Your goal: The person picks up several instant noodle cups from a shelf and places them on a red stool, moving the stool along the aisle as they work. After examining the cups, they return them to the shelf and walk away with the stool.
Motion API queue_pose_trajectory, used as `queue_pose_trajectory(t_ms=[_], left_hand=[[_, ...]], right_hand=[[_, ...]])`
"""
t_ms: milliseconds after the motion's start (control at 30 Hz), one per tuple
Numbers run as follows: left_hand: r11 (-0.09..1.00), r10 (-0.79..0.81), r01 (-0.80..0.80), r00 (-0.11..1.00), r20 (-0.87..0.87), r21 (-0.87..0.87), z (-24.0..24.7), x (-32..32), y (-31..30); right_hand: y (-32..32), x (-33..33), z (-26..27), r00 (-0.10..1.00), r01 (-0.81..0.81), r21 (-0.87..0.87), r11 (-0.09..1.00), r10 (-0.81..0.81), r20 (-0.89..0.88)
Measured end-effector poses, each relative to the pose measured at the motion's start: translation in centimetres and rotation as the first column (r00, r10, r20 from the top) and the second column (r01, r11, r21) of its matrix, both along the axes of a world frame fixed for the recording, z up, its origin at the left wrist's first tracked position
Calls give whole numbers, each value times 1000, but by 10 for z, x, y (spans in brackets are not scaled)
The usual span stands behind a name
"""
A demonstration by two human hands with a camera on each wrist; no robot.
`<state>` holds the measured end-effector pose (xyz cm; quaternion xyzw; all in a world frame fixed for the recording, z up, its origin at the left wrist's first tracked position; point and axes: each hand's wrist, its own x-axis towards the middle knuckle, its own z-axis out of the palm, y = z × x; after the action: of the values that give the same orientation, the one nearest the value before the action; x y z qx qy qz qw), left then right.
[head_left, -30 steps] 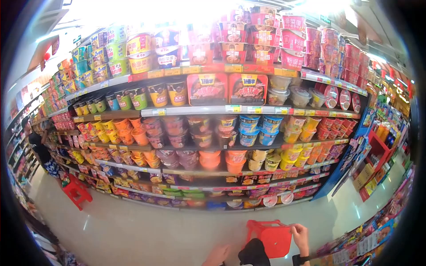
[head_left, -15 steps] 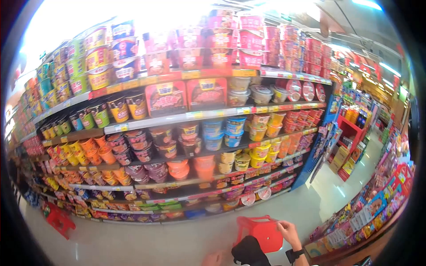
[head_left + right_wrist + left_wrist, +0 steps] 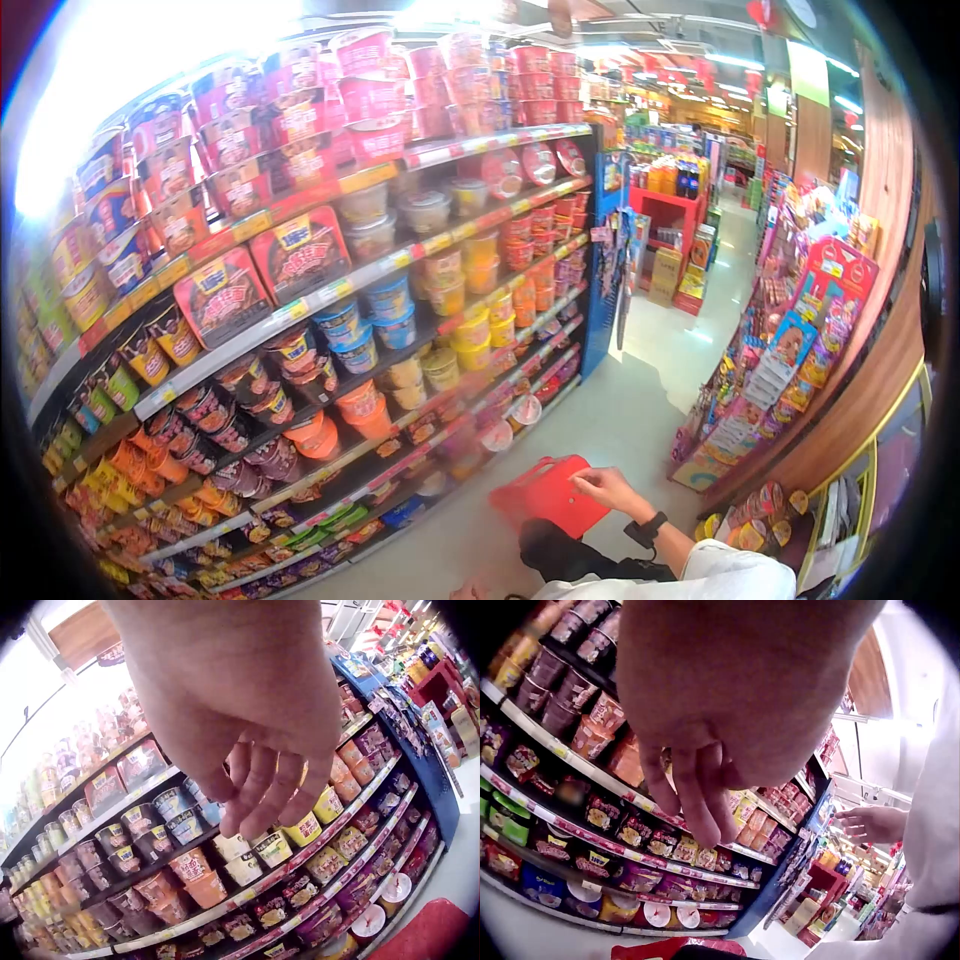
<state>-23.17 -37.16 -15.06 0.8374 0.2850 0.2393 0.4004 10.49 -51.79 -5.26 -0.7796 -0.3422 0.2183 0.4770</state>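
Note:
My right hand (image 3: 608, 491) hangs in front of me, over a red plastic stool (image 3: 545, 492) in the head view. Its fingers are loosely curled with nothing between them, as the right wrist view of the hand (image 3: 240, 727) shows. In the left wrist view my left hand (image 3: 720, 727) hangs with relaxed fingers and holds nothing. Only a blurred bit of the left hand (image 3: 468, 592) shows at the bottom of the head view. Instant noodle tubs (image 3: 365, 410) fill the shelves beyond both hands.
Long shelves with price strips (image 3: 290, 312) run along the left, large boxed noodles (image 3: 300, 255) among them. A blue end panel (image 3: 603, 270) closes the row. Snack racks (image 3: 775, 370) line the right side. The aisle floor (image 3: 645, 365) leads to a red display stand (image 3: 668, 215).
The head view has turned to the right, so the shelves slide left and more of the right-hand racks and aisle show. My right hand still overlaps the red stool, holding nothing.

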Motion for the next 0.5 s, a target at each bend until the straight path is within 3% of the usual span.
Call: queue_pose_trajectory(t_ms=[200,400,500], left_hand=[[1000,-9,6,988,-153,-18,26,0,-1],[990,80,-59,981,-176,124,-17,-4,1],[988,60,-45,993,-100,146,-25,-1,4]], right_hand=[[1,8,-17,1000,1,45,999,0,-18],[4,6,-2,998,-9,12,1000,9,55],[1,-1,17,998,51,-58,997,-54,-45]])
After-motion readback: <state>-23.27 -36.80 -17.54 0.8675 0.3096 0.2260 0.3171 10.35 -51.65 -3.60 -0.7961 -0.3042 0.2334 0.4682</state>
